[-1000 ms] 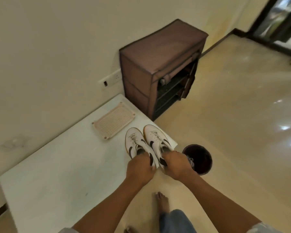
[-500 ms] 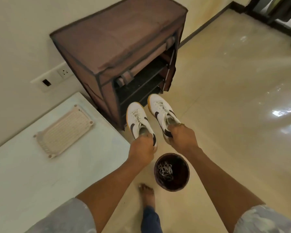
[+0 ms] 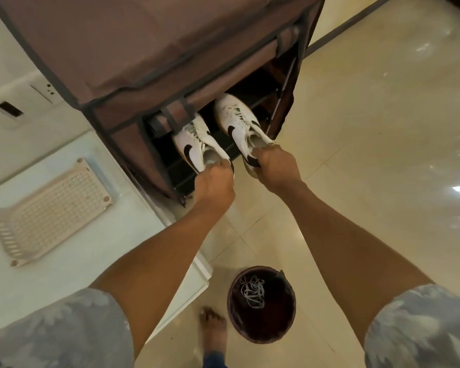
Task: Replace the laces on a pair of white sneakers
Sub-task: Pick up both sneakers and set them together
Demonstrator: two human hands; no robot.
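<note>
Head view: left hand (image 3: 213,181), right hand (image 3: 274,168) each clasp white sneakers (image 3: 237,120) by their heels at shoe rack (image 3: 144,49) front edge; probably light, pliable.

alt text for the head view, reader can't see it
The left hand grips the left sneaker and the right hand the right sneaker, both white, by their heels, toes pointing into a brown fabric shoe rack. A dark bin holding loose laces stands on the floor.
</note>
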